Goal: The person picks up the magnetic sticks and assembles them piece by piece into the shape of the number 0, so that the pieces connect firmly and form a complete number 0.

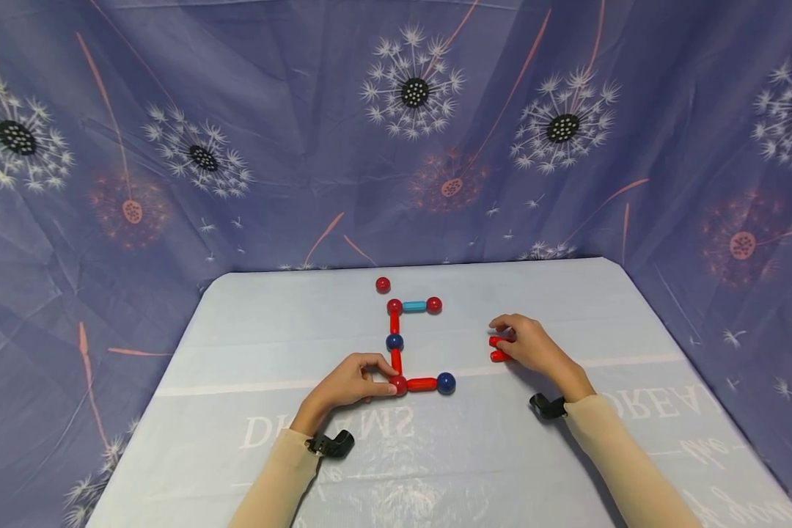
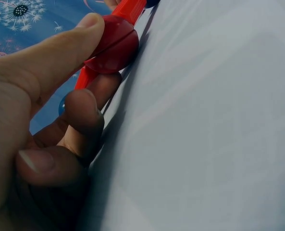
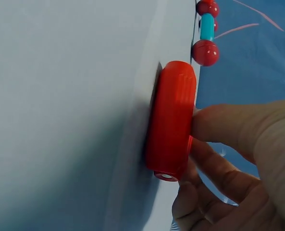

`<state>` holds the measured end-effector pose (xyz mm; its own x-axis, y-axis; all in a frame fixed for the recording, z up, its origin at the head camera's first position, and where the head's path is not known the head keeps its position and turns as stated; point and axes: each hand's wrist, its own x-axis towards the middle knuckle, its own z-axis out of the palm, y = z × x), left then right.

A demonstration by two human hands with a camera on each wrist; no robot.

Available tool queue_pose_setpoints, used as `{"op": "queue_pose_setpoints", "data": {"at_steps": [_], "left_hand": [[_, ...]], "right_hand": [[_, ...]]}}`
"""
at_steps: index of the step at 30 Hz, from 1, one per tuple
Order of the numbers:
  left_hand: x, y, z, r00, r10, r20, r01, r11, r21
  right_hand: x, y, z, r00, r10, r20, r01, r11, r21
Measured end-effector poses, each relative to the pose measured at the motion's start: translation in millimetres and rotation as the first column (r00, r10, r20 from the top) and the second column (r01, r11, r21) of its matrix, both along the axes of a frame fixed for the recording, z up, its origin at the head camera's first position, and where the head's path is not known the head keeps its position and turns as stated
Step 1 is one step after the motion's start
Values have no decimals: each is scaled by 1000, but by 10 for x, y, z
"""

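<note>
Near the table's middle, my left hand (image 1: pixel 350 381) pinches a red ball (image 2: pixel 116 45) between thumb and fingers. That red ball is the corner of a magnetic ball-and-rod shape: one red rod (image 1: pixel 422 383) runs right to a blue ball (image 1: pixel 446 383). Another red rod (image 1: pixel 396 361) leads away to a second blue ball (image 1: pixel 394 342). Beyond it come a further red rod (image 1: pixel 394 323), a red ball (image 1: pixel 394 306), a light-blue rod (image 1: pixel 414 306) and an end red ball (image 1: pixel 434 304). To the right, my right hand (image 1: pixel 528 343) pinches the farther of two loose red rods (image 1: pixel 496 341); the nearer rod (image 3: pixel 173 115) lies alongside.
A loose red ball (image 1: pixel 383 284) lies near the table's back edge. The white cloth (image 1: pixel 237 330) on the table bears printed lettering. Behind and beside the table hangs a blue-purple curtain (image 1: pixel 290 147) with dandelion prints. Each wrist wears a small black camera (image 1: pixel 335 444).
</note>
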<state>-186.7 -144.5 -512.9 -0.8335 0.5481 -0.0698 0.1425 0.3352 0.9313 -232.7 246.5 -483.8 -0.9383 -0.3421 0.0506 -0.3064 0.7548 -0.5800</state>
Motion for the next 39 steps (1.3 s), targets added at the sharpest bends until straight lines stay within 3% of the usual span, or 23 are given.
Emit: {"op": "queue_pose_setpoints", "data": {"at_steps": [20,26,39], "left_hand": [[-15,-14,-11,1000,-3,-1,3,1000,12],[-12,-9,-4,1000,-6,-6,6,1000,6],[-7,-6,-10,1000,-8,0,8,1000,7]], "right_hand": [[-174,-189,-6,999,-21,40,23,999,-34],[-159,-301,23,1000,-15,27,16,999,-45],[-46,-423,44,999,-13,36,20,976,-215]]}}
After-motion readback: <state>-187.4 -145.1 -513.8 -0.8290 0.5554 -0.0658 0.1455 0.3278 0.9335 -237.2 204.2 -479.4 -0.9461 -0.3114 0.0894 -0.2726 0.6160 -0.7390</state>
